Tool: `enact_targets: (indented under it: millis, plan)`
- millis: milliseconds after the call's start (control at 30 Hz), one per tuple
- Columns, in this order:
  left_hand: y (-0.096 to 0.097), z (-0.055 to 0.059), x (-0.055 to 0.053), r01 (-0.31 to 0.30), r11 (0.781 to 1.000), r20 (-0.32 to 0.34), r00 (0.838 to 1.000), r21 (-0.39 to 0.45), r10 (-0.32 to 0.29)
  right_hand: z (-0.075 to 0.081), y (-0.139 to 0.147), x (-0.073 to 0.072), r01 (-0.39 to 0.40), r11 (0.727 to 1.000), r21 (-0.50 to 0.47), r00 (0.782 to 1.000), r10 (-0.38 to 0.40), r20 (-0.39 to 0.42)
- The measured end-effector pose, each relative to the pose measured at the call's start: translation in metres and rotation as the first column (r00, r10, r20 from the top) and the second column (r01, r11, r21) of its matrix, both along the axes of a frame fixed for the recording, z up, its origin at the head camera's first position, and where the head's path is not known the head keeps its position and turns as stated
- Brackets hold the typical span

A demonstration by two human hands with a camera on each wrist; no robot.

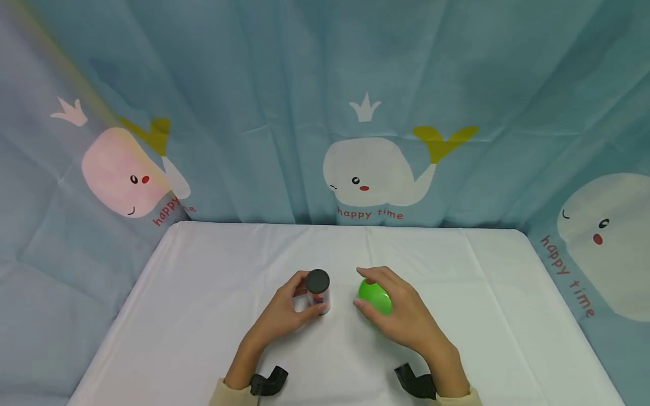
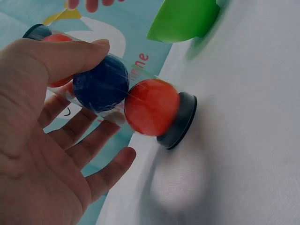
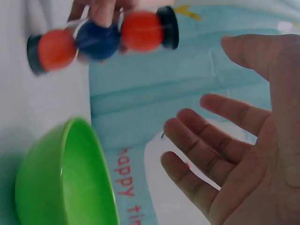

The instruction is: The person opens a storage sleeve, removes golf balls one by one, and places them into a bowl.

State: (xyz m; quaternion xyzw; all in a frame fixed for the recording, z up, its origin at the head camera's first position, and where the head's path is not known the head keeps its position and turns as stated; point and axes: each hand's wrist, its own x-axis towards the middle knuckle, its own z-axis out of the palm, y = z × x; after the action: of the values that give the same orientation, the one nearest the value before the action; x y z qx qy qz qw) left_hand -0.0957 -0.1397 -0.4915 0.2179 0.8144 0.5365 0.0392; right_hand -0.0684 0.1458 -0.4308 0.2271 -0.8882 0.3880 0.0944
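My left hand grips a clear tube with dark caps at both ends. In the left wrist view two red balls and a blue ball line up inside it, blue in the middle. The thumb lies along one side of the tube, fingers on the other, and its lower cap is close over the white cloth. My right hand, holding nothing, hovers over a green bowl with fingers and thumb spread. That bowl stands on the table, mouth up, right of the tube.
A white cloth covers the table. Behind and beside it hang blue curtains printed with whales. Each wrist wears a black camera mount.
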Motion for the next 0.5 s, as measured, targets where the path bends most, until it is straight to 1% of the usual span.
enact_targets:
  millis: [100,233,300,500]
  plan:
    - [0.002,-0.001,0.002,-0.01,1.0,0.0,1.0,0.016,0.01,0.002,-0.007,-0.001,-0.028,0.999,-0.015,1.0,0.028,-0.01]
    - [0.006,-0.002,0.004,0.014,1.0,-0.009,1.0,0.028,-0.014,0.004,-0.013,-0.001,-0.038,0.999,-0.031,0.999,0.038,-0.028]
    - [0.007,-0.002,0.005,0.017,1.0,-0.01,1.0,0.022,-0.016,0.005,-0.014,0.0,-0.042,0.998,-0.035,0.999,0.041,-0.035]
    - [0.007,-0.002,0.005,-0.029,0.999,-0.015,0.999,0.014,0.029,0.004,-0.019,-0.002,-0.065,0.996,-0.067,0.998,0.064,-0.017]
